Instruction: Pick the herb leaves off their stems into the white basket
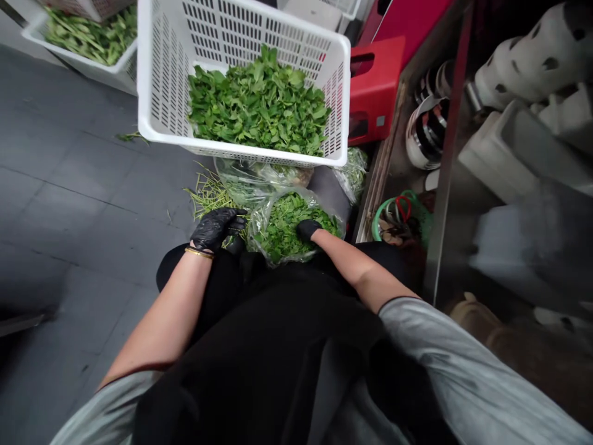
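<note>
My right hand [307, 230], in a black glove, reaches into a clear plastic bag [259, 222] full of leafy greens [287, 216]. Its fingers are sunk among the leaves and hidden. To the left, my gloved left hand [217, 227] hovers by the bag's edge, fingers stretched out and apart, with nothing seen in it. Just beyond that hand, a heap of thin green stems [208, 193] lies on the floor. In front of me stands a white slotted basket [243, 148] with a pile of picked green leaves [262, 102] inside.
Another white basket [125, 62] of greens is at the upper left. Behind the main basket is a red plastic crate [382, 93]. Along the right runs a metal shelf [445, 204] with white containers [523, 148] and a green basket [377, 216]. Grey tiles [92, 204] cover the floor.
</note>
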`<state>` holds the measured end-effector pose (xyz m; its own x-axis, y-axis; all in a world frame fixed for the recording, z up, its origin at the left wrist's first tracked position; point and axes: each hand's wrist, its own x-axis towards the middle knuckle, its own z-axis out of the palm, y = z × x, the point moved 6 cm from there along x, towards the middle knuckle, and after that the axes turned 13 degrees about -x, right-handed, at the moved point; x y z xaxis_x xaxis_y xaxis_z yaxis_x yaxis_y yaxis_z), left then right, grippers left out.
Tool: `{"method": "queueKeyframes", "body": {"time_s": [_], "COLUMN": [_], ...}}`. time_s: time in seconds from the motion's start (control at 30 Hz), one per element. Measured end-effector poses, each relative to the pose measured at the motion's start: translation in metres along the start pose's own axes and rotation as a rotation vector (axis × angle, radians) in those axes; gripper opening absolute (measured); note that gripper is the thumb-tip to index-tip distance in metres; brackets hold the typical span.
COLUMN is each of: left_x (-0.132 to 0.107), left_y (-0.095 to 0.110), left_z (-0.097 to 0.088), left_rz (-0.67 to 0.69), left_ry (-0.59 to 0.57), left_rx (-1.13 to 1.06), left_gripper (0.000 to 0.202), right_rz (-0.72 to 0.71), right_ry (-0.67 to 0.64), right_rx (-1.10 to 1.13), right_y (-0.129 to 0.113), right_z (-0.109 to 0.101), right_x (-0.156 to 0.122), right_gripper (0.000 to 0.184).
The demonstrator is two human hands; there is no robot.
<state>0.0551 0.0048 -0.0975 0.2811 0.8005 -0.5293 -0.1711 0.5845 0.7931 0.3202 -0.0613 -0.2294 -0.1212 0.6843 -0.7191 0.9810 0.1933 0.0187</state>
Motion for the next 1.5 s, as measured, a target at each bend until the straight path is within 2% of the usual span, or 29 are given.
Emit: {"method": "queueKeyframes", "body": {"time_s": [0.17, 0.3, 0.4, 0.5, 0.8, 1.03, 1.27, 1.4, 1.5], "left_x": [0.004, 0.006, 0.007, 0.008, 0.005, 0.002, 0.000, 0.003, 0.012], "left_y": [-0.003, 0.002, 0.004, 0.004, 0.000, 0.004, 0.003, -0.004, -0.024], "left_z": [0.004, 0.012, 0.016, 0.016, 0.014, 0.014, 0.014, 0.016, 0.033], "left_rz": [-0.028, -0.024, -0.025, -0.025, -0.025, 0.001, 0.011, -0.022, -0.026], "left_ry": [-0.006, -0.025, -0.041, -0.054, -0.061, -0.048, -0.021, 0.000, -0.097], "left_rx": [0.002, 0.003, 0.016, 0.003, -0.007, 0.001, 0.049, 0.203, 0.415], "left_gripper": [0.036, 0.035, 0.039, 0.041, 0.034, 0.035, 0.036, 0.039, 0.046], "right_rz": [0.029, -0.013, -0.080, -0.121, -0.155, -0.201, -0.282, -0.264, -0.215], "right_ry": [-0.057, -0.073, -0.068, -0.033, -0.044, 0.028, 0.005, 0.018, 0.051], "right_rx": [-0.034, -0.054, -0.081, -0.117, -0.209, -0.257, -0.239, -0.183, -0.116], "right_y": [-0.009, -0.002, 0.003, 0.003, -0.007, -0.011, -0.030, -0.012, 0.017], "right_z": [0.038, 0.046, 0.046, 0.044, 0.050, 0.045, 0.050, 0.034, 0.018], "right_x": [0.005, 0.009, 0.010, 0.009, 0.007, 0.000, 0.000, 0.007, 0.006], "right_gripper": [0.050, 0.047, 0.041, 0.041, 0.039, 0.029, 0.041, 0.035, 0.039]}}
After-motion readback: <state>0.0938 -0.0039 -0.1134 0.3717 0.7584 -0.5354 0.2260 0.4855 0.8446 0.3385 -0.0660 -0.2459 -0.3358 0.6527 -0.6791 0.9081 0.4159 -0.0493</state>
